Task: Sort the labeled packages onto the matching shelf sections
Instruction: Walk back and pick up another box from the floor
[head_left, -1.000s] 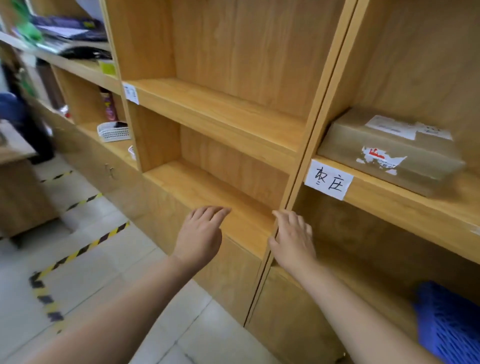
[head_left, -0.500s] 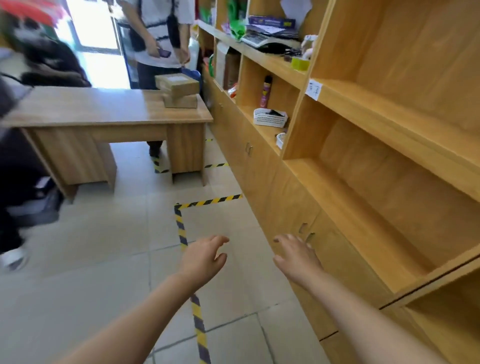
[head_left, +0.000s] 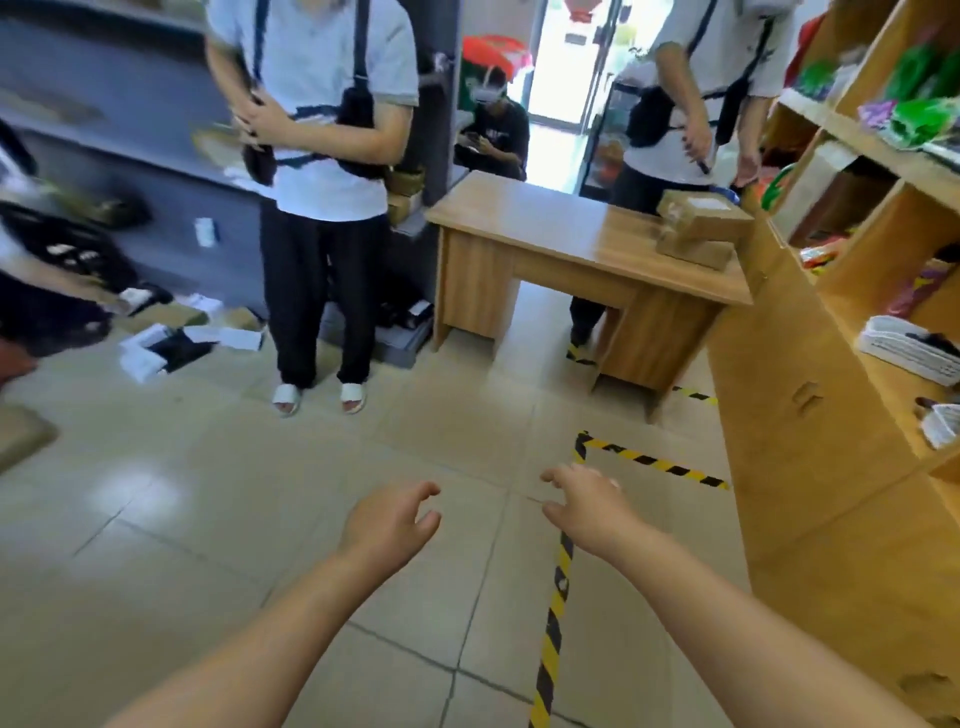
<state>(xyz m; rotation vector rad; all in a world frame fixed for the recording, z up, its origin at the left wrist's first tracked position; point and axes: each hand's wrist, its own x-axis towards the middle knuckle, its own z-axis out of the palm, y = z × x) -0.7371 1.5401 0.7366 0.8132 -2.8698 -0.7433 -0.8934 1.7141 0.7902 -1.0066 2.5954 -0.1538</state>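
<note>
Two brown cardboard packages (head_left: 698, 228) lie stacked on the right end of a wooden desk (head_left: 530, 223), well ahead of me. My left hand (head_left: 389, 522) and my right hand (head_left: 589, 501) hover over the tiled floor, fingers apart, holding nothing. The wooden shelf unit (head_left: 810, 395) runs along the right edge of the view, an arm's length from my right hand.
A person in a white shirt and black trousers (head_left: 322, 197) stands left of the desk, another person (head_left: 696, 104) stands behind it, a third sits further back. Yellow-black floor tape (head_left: 558, 587) runs under my right hand. Boxes and papers (head_left: 171, 338) litter the floor at left.
My view has swung left, away from the shelves toward the room and desk. Both empty hands have left the shelf edge and now hang over the floor.
</note>
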